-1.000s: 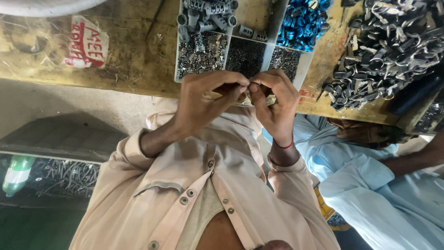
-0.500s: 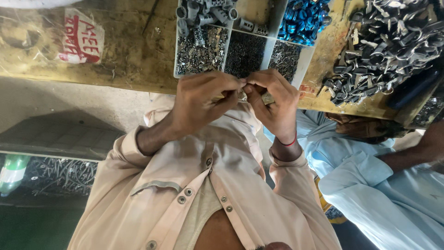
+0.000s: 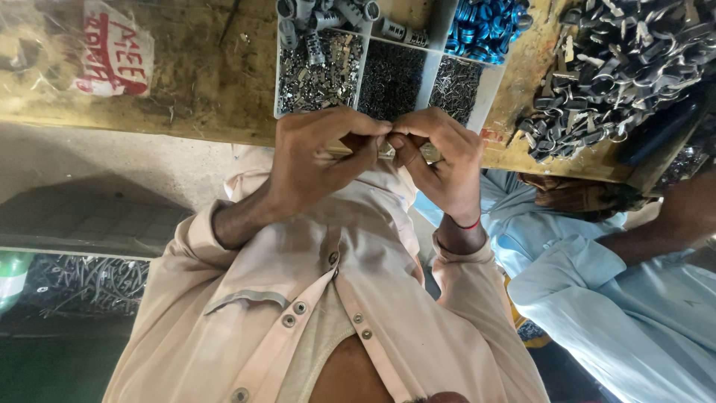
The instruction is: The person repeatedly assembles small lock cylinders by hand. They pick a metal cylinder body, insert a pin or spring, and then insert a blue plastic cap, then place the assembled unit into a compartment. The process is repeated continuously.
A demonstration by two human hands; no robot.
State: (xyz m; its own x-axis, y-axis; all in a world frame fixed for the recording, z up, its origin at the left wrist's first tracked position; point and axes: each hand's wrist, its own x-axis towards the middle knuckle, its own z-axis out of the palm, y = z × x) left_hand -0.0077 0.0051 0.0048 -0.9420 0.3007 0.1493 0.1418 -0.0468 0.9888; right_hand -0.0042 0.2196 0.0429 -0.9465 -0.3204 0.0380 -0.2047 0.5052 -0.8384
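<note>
Both my hands meet at the front edge of a wooden bench (image 3: 194, 97), just above my beige shirt. My left hand (image 3: 317, 160) and my right hand (image 3: 444, 168) pinch one small metal part (image 3: 388, 149) between their fingertips. Most of the part is hidden by my fingers; a brass-coloured bit shows under my right index finger. A red thread circles my right wrist. Directly behind my hands lies a white divided tray (image 3: 421, 82) of tiny dark metal pieces.
Grey cylinders (image 3: 321, 15) and blue parts (image 3: 485, 19) fill the tray's far compartments. A heap of grey metal pieces (image 3: 619, 67) lies at the right. A plastic bag with red writing (image 3: 104, 48) is far left. A co-worker in a light blue shirt (image 3: 597, 291) sits to my right.
My fingertips have drawn closer together over the small part. The hands stay at the bench edge, and the view has shifted slightly.
</note>
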